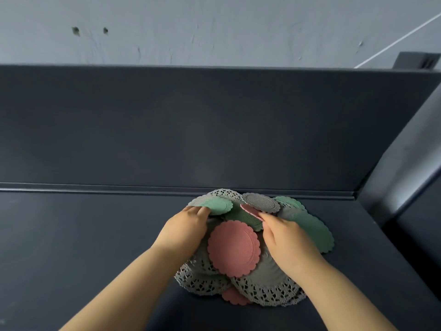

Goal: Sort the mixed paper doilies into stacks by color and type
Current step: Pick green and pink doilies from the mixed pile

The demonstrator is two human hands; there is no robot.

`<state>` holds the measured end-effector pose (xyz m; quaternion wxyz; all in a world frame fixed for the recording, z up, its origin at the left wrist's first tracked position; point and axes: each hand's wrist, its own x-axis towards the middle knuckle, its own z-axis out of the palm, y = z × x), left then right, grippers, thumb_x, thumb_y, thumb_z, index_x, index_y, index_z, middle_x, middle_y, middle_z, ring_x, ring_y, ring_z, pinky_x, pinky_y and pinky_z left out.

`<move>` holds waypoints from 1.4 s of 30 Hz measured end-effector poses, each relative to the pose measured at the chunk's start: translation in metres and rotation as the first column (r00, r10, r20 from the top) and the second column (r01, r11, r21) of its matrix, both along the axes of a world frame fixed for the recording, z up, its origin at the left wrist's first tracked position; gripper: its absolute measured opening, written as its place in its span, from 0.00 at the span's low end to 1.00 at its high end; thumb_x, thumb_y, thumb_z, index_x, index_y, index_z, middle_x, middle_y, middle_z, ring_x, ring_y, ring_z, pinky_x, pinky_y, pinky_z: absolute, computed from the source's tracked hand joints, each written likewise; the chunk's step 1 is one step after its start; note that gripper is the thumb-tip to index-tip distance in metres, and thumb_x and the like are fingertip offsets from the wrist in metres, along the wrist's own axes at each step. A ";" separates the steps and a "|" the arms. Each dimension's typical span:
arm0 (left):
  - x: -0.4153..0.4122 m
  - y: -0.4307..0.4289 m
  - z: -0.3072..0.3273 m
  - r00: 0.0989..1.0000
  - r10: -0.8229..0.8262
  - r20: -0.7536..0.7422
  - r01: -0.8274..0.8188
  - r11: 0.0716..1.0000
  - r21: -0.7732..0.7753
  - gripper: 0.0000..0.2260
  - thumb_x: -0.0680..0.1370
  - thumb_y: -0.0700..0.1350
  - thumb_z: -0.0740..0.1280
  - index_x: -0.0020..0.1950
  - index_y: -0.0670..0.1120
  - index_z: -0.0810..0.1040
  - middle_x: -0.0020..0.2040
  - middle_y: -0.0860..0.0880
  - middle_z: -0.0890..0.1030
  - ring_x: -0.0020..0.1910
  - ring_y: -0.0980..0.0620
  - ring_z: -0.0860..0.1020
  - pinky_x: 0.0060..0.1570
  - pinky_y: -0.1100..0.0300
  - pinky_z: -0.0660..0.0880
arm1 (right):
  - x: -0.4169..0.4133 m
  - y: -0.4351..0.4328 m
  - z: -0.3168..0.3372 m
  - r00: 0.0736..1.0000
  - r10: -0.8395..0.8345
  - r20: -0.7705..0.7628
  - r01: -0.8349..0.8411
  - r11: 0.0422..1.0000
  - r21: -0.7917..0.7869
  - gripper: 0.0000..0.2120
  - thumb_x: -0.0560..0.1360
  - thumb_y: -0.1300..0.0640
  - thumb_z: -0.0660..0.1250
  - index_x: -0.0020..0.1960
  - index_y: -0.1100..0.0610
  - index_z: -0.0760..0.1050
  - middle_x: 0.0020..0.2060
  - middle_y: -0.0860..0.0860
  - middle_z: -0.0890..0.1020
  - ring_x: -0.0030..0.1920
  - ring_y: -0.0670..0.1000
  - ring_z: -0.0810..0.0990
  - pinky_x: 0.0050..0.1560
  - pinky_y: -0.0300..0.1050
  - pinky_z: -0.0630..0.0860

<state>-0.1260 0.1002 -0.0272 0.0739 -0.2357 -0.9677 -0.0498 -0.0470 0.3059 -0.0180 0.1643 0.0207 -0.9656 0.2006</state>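
A mixed pile of paper doilies lies on the dark table near the back panel. On top sits a pink scalloped doily. Around it are green scalloped doilies, a grey ribbed doily and white lace doilies. My left hand pinches the edge of a small green doily at the pile's far left. My right hand pinches a small pink doily lifted at the pile's middle back. Both hands cover parts of the pile.
A dark upright panel closes the back of the table, with a raised ledge at its foot. A dark slanted side panel rises at the right. A grey wall stands behind.
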 end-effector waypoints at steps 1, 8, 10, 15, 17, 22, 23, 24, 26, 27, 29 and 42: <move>0.002 -0.001 0.002 1.000 -0.001 -0.010 0.001 0.999 0.039 0.12 0.79 0.41 0.56 0.62 0.46 0.71 0.57 0.49 0.77 0.57 0.49 0.73 0.50 0.55 0.73 | 0.001 -0.002 0.002 1.000 -0.004 -0.023 0.004 1.000 -0.030 0.15 0.79 0.56 0.54 0.64 0.53 0.71 0.43 0.51 0.80 0.35 0.48 0.74 0.31 0.38 0.66; 0.027 -0.040 0.026 0.937 -0.104 -0.334 0.238 0.890 0.389 0.10 0.70 0.30 0.70 0.50 0.37 0.81 0.48 0.43 0.84 0.50 0.44 0.82 0.47 0.52 0.79 | 0.012 -0.057 0.025 0.973 -0.071 -0.219 0.042 0.990 -0.134 0.08 0.76 0.63 0.60 0.41 0.56 0.74 0.22 0.40 0.62 0.21 0.42 0.64 0.22 0.33 0.61; 0.036 -0.069 0.032 0.920 -0.117 -0.375 0.276 0.871 0.405 0.09 0.70 0.32 0.69 0.49 0.38 0.82 0.49 0.44 0.84 0.52 0.45 0.81 0.50 0.52 0.78 | 0.015 -0.086 0.029 0.966 -0.077 -0.247 0.034 0.984 -0.177 0.08 0.76 0.63 0.59 0.40 0.57 0.74 0.21 0.41 0.69 0.24 0.41 0.71 0.26 0.29 0.65; 0.058 -0.174 0.039 0.916 -0.102 -0.387 0.260 0.887 0.382 0.09 0.66 0.36 0.76 0.45 0.42 0.83 0.48 0.48 0.84 0.52 0.48 0.81 0.54 0.63 0.72 | 0.025 -0.183 0.033 0.964 -0.053 -0.261 -0.012 0.971 -0.241 0.09 0.76 0.62 0.59 0.39 0.59 0.74 0.20 0.45 0.71 0.25 0.45 0.66 0.29 0.37 0.62; 0.069 -0.223 0.040 0.917 -0.074 -0.392 0.239 0.889 0.391 0.09 0.66 0.39 0.77 0.44 0.41 0.83 0.47 0.48 0.84 0.51 0.48 0.81 0.54 0.65 0.70 | 0.030 -0.233 0.034 0.977 0.010 -0.215 -0.074 0.954 -0.292 0.10 0.77 0.61 0.57 0.38 0.59 0.71 0.20 0.46 0.69 0.26 0.42 0.68 0.28 0.33 0.64; 0.102 -0.347 0.031 0.914 0.044 -0.404 0.144 0.895 0.422 0.09 0.70 0.45 0.73 0.43 0.39 0.83 0.44 0.46 0.84 0.49 0.48 0.82 0.54 0.63 0.70 | 0.050 -0.361 0.032 0.963 0.175 -0.203 -0.245 0.882 -0.403 0.13 0.78 0.62 0.58 0.35 0.56 0.70 0.22 0.40 0.73 0.27 0.39 0.71 0.25 0.28 0.63; 0.109 -0.368 0.028 0.912 0.071 -0.404 0.121 0.894 0.432 0.09 0.70 0.45 0.73 0.43 0.39 0.83 0.44 0.46 0.84 0.49 0.48 0.82 0.54 0.63 0.70 | 0.055 -0.384 0.032 0.954 0.216 -0.209 -0.286 0.869 -0.405 0.14 0.78 0.63 0.58 0.34 0.53 0.68 0.24 0.34 0.74 0.28 0.37 0.72 0.26 0.27 0.64; 0.116 -0.388 0.026 0.909 0.099 -0.405 0.101 0.890 0.444 0.08 0.70 0.44 0.73 0.43 0.39 0.83 0.45 0.47 0.84 0.49 0.48 0.82 0.54 0.63 0.71 | 0.058 -0.406 0.030 0.944 0.248 -0.216 -0.318 0.858 -0.404 0.15 0.78 0.63 0.58 0.34 0.51 0.67 0.25 0.33 0.73 0.28 0.36 0.73 0.26 0.26 0.63; 0.129 -0.422 0.020 0.905 0.160 -0.393 0.053 0.876 0.480 0.08 0.70 0.45 0.73 0.43 0.40 0.83 0.45 0.47 0.84 0.49 0.49 0.82 0.54 0.63 0.71 | 0.063 -0.439 0.022 0.940 0.271 -0.208 -0.335 0.851 -0.405 0.15 0.78 0.62 0.58 0.34 0.51 0.66 0.21 0.40 0.70 0.28 0.36 0.72 0.25 0.28 0.63; 0.136 -0.437 0.017 0.903 0.202 -0.380 0.020 0.863 0.505 0.09 0.70 0.45 0.73 0.44 0.40 0.83 0.46 0.47 0.84 0.50 0.49 0.81 0.54 0.63 0.72 | 0.065 -0.453 0.019 0.942 0.268 -0.199 -0.329 0.851 -0.410 0.16 0.78 0.62 0.58 0.33 0.50 0.65 0.21 0.42 0.67 0.28 0.37 0.72 0.26 0.29 0.63; 0.150 -0.463 0.012 0.889 0.282 -0.361 -0.037 0.829 0.558 0.11 0.71 0.47 0.71 0.45 0.41 0.84 0.47 0.48 0.83 0.51 0.52 0.81 0.54 0.63 0.73 | 0.070 -0.475 0.011 0.946 0.270 -0.178 -0.321 0.846 -0.426 0.20 0.78 0.62 0.58 0.31 0.45 0.61 0.19 0.43 0.64 0.27 0.37 0.71 0.25 0.29 0.63; 0.133 -0.489 -0.003 0.903 0.289 -0.316 -0.067 0.825 0.562 0.14 0.75 0.50 0.67 0.52 0.42 0.83 0.52 0.48 0.82 0.52 0.52 0.80 0.53 0.57 0.77 | 0.039 -0.519 0.016 0.950 0.312 -0.027 -0.250 0.702 -0.667 0.18 0.78 0.54 0.56 0.30 0.55 0.66 0.23 0.46 0.67 0.27 0.43 0.62 0.27 0.35 0.59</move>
